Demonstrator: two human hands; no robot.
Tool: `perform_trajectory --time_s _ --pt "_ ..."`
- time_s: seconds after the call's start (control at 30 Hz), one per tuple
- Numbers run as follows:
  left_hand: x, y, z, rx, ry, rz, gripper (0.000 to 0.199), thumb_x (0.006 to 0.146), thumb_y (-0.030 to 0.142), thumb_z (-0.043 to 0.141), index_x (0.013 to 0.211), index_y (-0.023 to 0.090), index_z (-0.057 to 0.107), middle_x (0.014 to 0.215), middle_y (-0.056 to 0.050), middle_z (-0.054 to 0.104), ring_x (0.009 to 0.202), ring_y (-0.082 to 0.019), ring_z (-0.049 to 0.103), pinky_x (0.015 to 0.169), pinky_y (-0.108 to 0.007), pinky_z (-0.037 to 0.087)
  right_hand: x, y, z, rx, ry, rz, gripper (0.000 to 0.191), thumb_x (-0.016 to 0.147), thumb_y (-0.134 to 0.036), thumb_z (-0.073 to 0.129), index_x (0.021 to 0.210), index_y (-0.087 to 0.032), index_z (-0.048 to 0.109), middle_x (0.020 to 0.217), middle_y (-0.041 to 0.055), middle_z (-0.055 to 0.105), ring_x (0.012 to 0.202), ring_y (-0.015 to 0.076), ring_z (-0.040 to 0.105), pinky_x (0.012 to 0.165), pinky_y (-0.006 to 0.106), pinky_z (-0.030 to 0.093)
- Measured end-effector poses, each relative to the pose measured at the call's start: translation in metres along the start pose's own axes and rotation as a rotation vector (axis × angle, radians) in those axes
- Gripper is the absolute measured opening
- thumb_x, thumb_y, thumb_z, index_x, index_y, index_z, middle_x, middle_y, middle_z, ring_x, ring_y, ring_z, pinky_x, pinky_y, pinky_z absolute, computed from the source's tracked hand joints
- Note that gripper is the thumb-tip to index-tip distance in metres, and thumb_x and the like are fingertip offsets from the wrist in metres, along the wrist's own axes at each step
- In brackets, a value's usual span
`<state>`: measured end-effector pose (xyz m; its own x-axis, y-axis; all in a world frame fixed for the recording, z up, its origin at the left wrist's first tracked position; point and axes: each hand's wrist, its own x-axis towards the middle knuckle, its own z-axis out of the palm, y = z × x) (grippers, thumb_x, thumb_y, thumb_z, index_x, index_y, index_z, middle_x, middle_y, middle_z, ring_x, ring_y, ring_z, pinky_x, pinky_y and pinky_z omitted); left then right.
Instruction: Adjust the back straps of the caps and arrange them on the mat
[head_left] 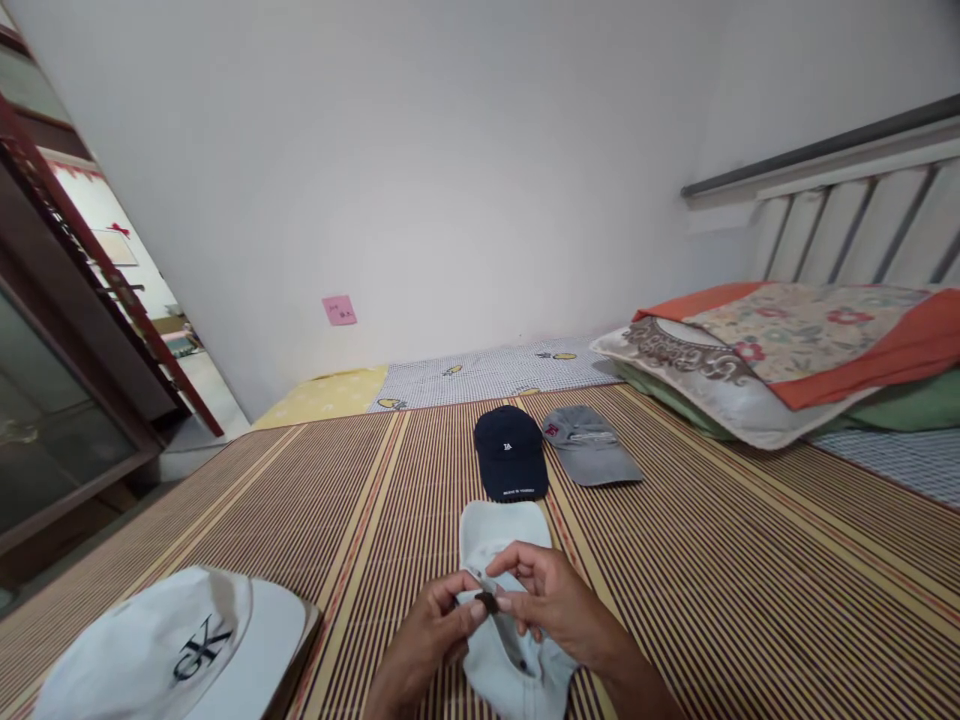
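Note:
A pale whitish-blue baseball cap (499,525) lies in front of me on the striped mat, its brim pointing away and its opening facing up. Over it, my left hand (439,625) pinches the cap's strap beside a small dark piece (487,601), perhaps a buckle or fastener. From the other side, my right hand (551,600) grips the same strap area between thumb and fingers. Just beyond the brim sits a navy cap (511,450) with small white lettering. Beside it on the right rests a grey cap (592,447) with a red mark.
A white cap (172,640) with black letters lies at the near left on the bamboo mat (322,500). Stacked pillows (675,390) under an orange-edged floral cloth (832,330) stand at the right. A white wall (450,200) bounds the far side; a doorway is at left.

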<state>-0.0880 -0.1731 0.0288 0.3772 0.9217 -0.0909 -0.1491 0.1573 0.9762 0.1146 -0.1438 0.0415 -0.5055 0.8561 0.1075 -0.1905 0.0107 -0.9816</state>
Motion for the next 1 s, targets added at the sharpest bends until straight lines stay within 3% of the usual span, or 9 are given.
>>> perform_trajectory --time_s 0.13,0.27,0.4,0.5,0.57,0.7,0.77,0.87,1.0 --pt "0.001 0.004 0.005 0.022 -0.002 0.011 0.048 0.074 0.060 0.085 0.081 0.018 0.063 0.062 0.005 0.052 0.046 -0.005 0.027 0.045 -0.023 0.016 -0.001 -0.002 0.004 -0.008 0.014 0.014 0.042 0.070 -0.042 0.087 0.098 -0.018 0.067 0.073 -0.0045 0.062 0.051 0.0068 0.051 0.045 0.019 0.038" --pt "0.002 0.006 0.007 0.045 0.023 0.017 0.049 0.074 0.061 0.084 0.077 0.018 0.062 0.057 0.008 0.044 0.046 -0.005 0.025 0.044 -0.023 0.015 -0.001 -0.002 0.008 -0.026 0.047 0.022 0.034 0.070 -0.034 0.086 0.094 -0.019 0.068 0.069 -0.0057 0.059 0.054 0.0079 0.053 0.047 0.019 0.038" --pt "0.001 0.003 0.004 0.002 0.012 0.029 0.051 0.073 0.063 0.084 0.076 0.019 0.059 0.056 0.009 0.040 0.045 -0.004 0.022 0.044 -0.023 0.014 0.001 0.000 0.001 -0.037 0.138 -0.002 0.029 0.080 -0.043 0.077 0.091 -0.018 0.066 0.071 -0.0022 0.065 0.050 0.0085 0.055 0.044 0.020 0.036" --pt "-0.001 0.002 0.001 -0.053 0.011 0.028 0.053 0.072 0.065 0.085 0.076 0.019 0.057 0.059 0.009 0.041 0.047 -0.004 0.022 0.046 -0.023 0.013 0.000 -0.005 -0.007 0.044 0.133 -0.059 0.041 0.085 -0.050 0.074 0.110 -0.020 0.064 0.086 0.0010 0.073 0.042 0.0049 0.047 0.040 0.020 0.030" --pt "-0.002 0.003 0.001 -0.067 0.042 0.001 0.052 0.073 0.063 0.085 0.077 0.019 0.056 0.061 0.008 0.043 0.050 -0.005 0.025 0.048 -0.023 0.014 -0.003 -0.011 -0.011 0.096 0.090 -0.090 0.049 0.087 -0.053 0.074 0.122 -0.021 0.061 0.089 0.0014 0.074 0.044 0.0051 0.049 0.044 0.020 0.034" --pt "-0.003 0.005 0.002 -0.071 0.047 -0.026 0.051 0.074 0.061 0.085 0.077 0.019 0.055 0.060 0.008 0.041 0.050 -0.005 0.024 0.049 -0.023 0.013 -0.006 -0.019 -0.012 0.072 0.044 -0.114 0.036 0.088 -0.052 0.073 0.095 -0.018 0.067 0.083 0.0025 0.072 0.060 0.0095 0.060 0.058 0.024 0.046" --pt "-0.003 0.005 0.002 -0.070 0.036 -0.014 0.049 0.076 0.060 0.084 0.077 0.019 0.056 0.060 0.009 0.041 0.050 -0.005 0.023 0.049 -0.024 0.012 -0.006 -0.017 -0.011 0.050 0.051 -0.065 0.038 0.087 -0.056 0.071 0.090 -0.019 0.064 0.078 0.0008 0.070 0.051 0.0075 0.054 0.049 0.022 0.039" --pt "-0.003 0.004 0.001 -0.069 0.050 -0.021 0.046 0.079 0.057 0.083 0.077 0.019 0.058 0.062 0.007 0.042 0.052 -0.006 0.025 0.051 -0.024 0.014 -0.004 -0.009 -0.009 0.076 0.052 0.067 0.043 0.085 -0.060 0.070 0.097 -0.020 0.062 0.066 -0.0046 0.063 0.039 0.0038 0.035 0.041 0.021 0.020" --pt "-0.003 0.001 -0.001 -0.078 0.044 -0.003 0.044 0.079 0.056 0.083 0.077 0.018 0.060 0.062 0.007 0.042 0.053 -0.007 0.024 0.053 -0.025 0.016 -0.003 -0.005 -0.008 0.079 0.019 0.140 0.049 0.080 -0.062 0.074 0.097 -0.018 0.061 0.054 -0.0091 0.054 0.037 0.0031 0.026 0.041 0.022 0.015"
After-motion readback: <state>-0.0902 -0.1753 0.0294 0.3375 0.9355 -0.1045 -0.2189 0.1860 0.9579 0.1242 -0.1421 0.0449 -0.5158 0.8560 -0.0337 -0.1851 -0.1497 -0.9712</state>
